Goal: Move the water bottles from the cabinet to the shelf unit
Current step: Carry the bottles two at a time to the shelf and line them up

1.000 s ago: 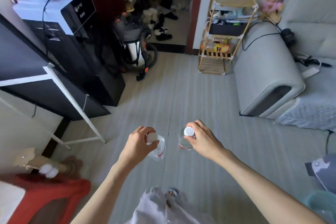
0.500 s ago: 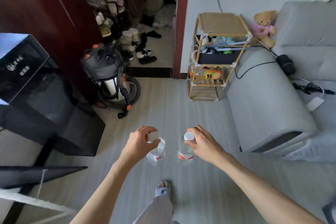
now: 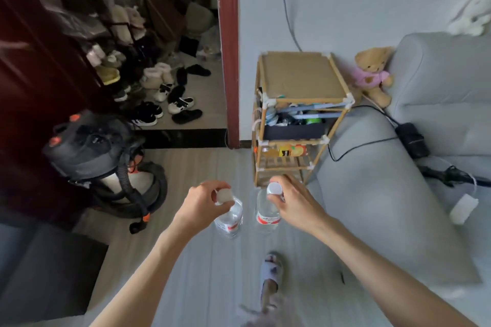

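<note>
The sofa point(image 3: 372, 207) stands right of the bamboo shelf unit point(image 3: 300, 103), the vacuum cleaner point(image 3: 101, 167) well left of the way. The carry seems half done: no placing yet. The left hand point(image 3: 199, 207) grips one water bottle point(image 3: 229, 218) near its cap, the right hand point(image 3: 295, 202) another bottle point(image 3: 265, 212), fingers curled round each.

One head-worn wide-angle view looks forward and down from standing height: forearms reach in from the bottom edge, floor point(image 3: 186, 172) below, shelf unit point(image 3: 297, 114) near ahead, sofa point(image 3: 372, 207) right.
</note>
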Available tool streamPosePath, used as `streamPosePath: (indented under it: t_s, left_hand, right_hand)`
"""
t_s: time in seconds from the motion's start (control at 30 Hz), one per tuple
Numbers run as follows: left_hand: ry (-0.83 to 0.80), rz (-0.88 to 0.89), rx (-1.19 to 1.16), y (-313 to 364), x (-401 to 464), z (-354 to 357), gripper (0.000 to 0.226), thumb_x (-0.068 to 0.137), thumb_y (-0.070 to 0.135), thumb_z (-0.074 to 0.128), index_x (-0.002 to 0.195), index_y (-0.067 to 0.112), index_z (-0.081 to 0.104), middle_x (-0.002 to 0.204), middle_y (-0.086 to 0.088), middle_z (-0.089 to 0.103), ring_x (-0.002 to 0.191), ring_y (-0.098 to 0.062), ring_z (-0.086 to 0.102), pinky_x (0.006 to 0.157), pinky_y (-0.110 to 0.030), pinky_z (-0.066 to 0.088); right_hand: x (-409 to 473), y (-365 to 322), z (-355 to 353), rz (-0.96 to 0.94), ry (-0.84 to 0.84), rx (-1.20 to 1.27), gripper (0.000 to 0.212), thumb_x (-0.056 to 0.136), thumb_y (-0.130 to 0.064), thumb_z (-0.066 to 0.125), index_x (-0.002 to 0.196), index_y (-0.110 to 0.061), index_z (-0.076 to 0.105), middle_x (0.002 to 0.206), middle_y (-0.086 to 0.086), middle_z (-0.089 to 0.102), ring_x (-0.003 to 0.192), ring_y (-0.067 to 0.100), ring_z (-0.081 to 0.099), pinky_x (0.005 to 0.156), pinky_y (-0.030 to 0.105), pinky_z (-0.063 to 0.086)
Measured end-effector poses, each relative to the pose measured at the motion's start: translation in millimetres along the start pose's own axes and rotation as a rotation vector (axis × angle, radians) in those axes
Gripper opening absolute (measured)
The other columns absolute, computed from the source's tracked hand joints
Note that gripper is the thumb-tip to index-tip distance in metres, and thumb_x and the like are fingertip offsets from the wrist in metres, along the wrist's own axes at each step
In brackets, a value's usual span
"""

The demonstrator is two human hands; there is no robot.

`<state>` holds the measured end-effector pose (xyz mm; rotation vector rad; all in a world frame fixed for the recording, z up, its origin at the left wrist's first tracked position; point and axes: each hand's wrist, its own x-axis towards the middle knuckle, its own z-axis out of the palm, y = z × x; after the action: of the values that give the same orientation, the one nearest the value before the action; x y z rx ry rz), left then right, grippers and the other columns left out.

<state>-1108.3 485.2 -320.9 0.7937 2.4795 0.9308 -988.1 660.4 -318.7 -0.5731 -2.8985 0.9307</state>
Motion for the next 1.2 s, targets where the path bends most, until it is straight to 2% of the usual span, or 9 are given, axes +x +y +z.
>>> streamPosePath:
  t_s: [0.13, 0.33, 0.43, 0.6, 0.7, 0.8, 0.87, 1.1, 1.2]
  left_hand:
    - [0.012, -0.022, -0.049, 46, 83, 8, 0.026, 0.071, 0.018, 0.069, 0.096, 0.022, 0.064, 0.088, 0.006, 0.064, 0.081, -0.013, 0.057, 0.065, -0.01, 0.041]
    - [0.086, 0.071, -0.084, 112, 202, -3, 0.029, 0.072, 0.016, 0.071, 0.1, 0.018, 0.064, 0.088, 0.008, 0.061, 0.075, -0.004, 0.054, 0.063, 0.0, 0.038]
    - [0.107, 0.114, -0.102, 141, 263, -11, 0.029, 0.072, 0.019, 0.072, 0.1, 0.017, 0.064, 0.089, 0.006, 0.063, 0.079, -0.012, 0.058, 0.066, -0.002, 0.039]
    - [0.142, 0.212, -0.102, 178, 370, -28, 0.027, 0.074, 0.021, 0.071, 0.099, 0.017, 0.065, 0.082, 0.005, 0.063, 0.067, -0.005, 0.055, 0.063, -0.002, 0.039]
    - [0.126, 0.243, -0.1, 192, 430, -35, 0.027, 0.075, 0.022, 0.071, 0.101, 0.017, 0.064, 0.082, 0.006, 0.063, 0.069, -0.01, 0.057, 0.064, -0.003, 0.039]
    - [0.11, 0.243, -0.118, 202, 484, -39, 0.028, 0.074, 0.021, 0.071, 0.1, 0.016, 0.064, 0.081, 0.007, 0.062, 0.068, -0.006, 0.056, 0.063, -0.003, 0.039]
    - [0.091, 0.248, -0.114, 208, 518, -39, 0.028, 0.075, 0.02, 0.07, 0.102, 0.015, 0.063, 0.085, 0.006, 0.061, 0.066, -0.004, 0.055, 0.061, -0.002, 0.039]
    - [0.065, 0.206, -0.046, 224, 608, -26, 0.029, 0.078, 0.021, 0.066, 0.106, 0.015, 0.06, 0.098, -0.002, 0.062, 0.076, -0.013, 0.048, 0.07, -0.017, 0.035]
    - [0.073, 0.175, -0.027, 231, 631, -20, 0.031, 0.079, 0.022, 0.065, 0.108, 0.014, 0.06, 0.101, -0.005, 0.062, 0.079, -0.014, 0.049, 0.073, -0.02, 0.037]
  right_hand:
    - [77, 35, -60, -0.046, -0.017, -0.04, 0.024, 0.09, -0.022, 0.05, 0.111, -0.011, 0.049, 0.113, 0.008, 0.049, 0.101, 0.024, 0.049, 0.081, 0.027, 0.033]
    - [184, 69, -137, -0.116, 0.09, -0.092, 0.026, 0.089, -0.018, 0.052, 0.111, -0.006, 0.051, 0.108, 0.014, 0.054, 0.102, 0.029, 0.05, 0.08, 0.029, 0.033]
    - [239, 85, -170, -0.099, 0.136, -0.078, 0.026, 0.089, -0.02, 0.052, 0.112, -0.008, 0.052, 0.097, 0.009, 0.053, 0.094, 0.029, 0.053, 0.075, 0.024, 0.03]
    - [330, 105, -216, -0.069, 0.191, -0.054, 0.029, 0.092, -0.024, 0.047, 0.12, -0.013, 0.047, 0.108, 0.004, 0.05, 0.09, 0.015, 0.043, 0.075, 0.021, 0.029]
    - [382, 116, -236, -0.057, 0.201, -0.062, 0.03, 0.092, -0.023, 0.047, 0.12, -0.011, 0.047, 0.115, 0.005, 0.048, 0.091, 0.013, 0.043, 0.076, 0.018, 0.029]
    - [432, 131, -248, -0.044, 0.234, -0.141, 0.03, 0.09, -0.025, 0.05, 0.117, -0.012, 0.05, 0.118, 0.012, 0.053, 0.101, 0.029, 0.053, 0.088, 0.035, 0.041]
    - [461, 142, -256, -0.017, 0.218, -0.137, 0.03, 0.09, -0.024, 0.051, 0.117, -0.013, 0.049, 0.118, 0.012, 0.052, 0.104, 0.031, 0.053, 0.09, 0.042, 0.043]
    - [540, 172, -271, 0.042, 0.114, -0.132, 0.027, 0.092, -0.02, 0.046, 0.116, -0.009, 0.047, 0.12, 0.015, 0.048, 0.113, 0.031, 0.044, 0.086, 0.029, 0.03]
    - [565, 185, -279, 0.022, 0.08, -0.141, 0.027, 0.092, -0.02, 0.045, 0.116, -0.008, 0.047, 0.119, 0.015, 0.047, 0.111, 0.031, 0.045, 0.086, 0.028, 0.031]
